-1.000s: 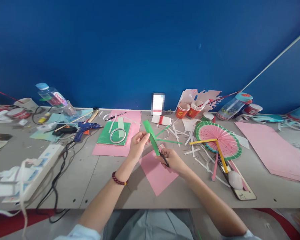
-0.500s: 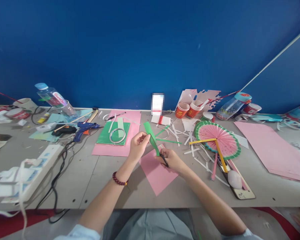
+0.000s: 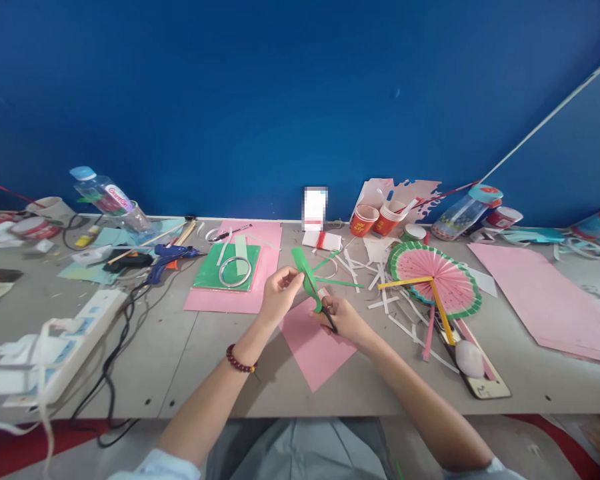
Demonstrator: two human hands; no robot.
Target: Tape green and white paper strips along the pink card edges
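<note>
My left hand (image 3: 279, 293) pinches the upper part of a green paper strip (image 3: 305, 270), which now curls over above a pink sheet (image 3: 315, 350) on the grey table (image 3: 190, 373). My right hand (image 3: 345, 319) is closed round a pair of dark scissors (image 3: 329, 319), whose blades meet the strip's lower end. Both hands hover just over the pink sheet, close together at the middle of the table.
A watermelon paper fan (image 3: 437, 277) with yellow sticks lies to the right amid white paper strips. A green sheet with a metal ring (image 3: 235, 271), a blue glue gun (image 3: 173, 257), a power strip (image 3: 70, 337), cables, bottles and red cups (image 3: 380, 219) crowd the back and left.
The green strip has gone from straight to bent and curled as my hands came closer together. My left hand moved slightly right and down; the scissors stay at the strip's lower end.
</note>
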